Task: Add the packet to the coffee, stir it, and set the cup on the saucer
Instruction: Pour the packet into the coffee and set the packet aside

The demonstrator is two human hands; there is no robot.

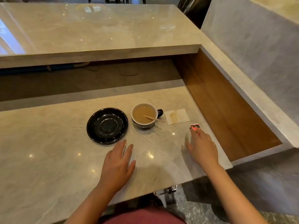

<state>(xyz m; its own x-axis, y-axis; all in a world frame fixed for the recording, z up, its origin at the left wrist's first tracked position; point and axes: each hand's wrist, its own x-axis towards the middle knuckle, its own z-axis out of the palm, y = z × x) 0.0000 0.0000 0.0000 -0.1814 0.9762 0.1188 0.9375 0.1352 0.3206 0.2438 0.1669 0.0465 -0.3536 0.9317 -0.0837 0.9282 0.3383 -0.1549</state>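
Note:
A dark cup (144, 116) of milky coffee stands on the marble counter (48, 159), with a wooden stir stick (154, 118) leaning in it. The empty black saucer (107, 126) lies just left of the cup, apart from it. A small red and white packet (195, 128) lies on the counter to the right of the cup. My right hand (203, 148) reaches toward the packet, its fingertips touching the packet's near edge, fingers spread. My left hand (119, 165) hovers flat and open over the counter below the saucer, holding nothing.
A stained white napkin (177, 116) lies right of the cup. A raised marble shelf (97, 29) runs along the back. A wooden side panel (226, 102) and a marble ledge close off the right. The counter's right edge is close to the packet.

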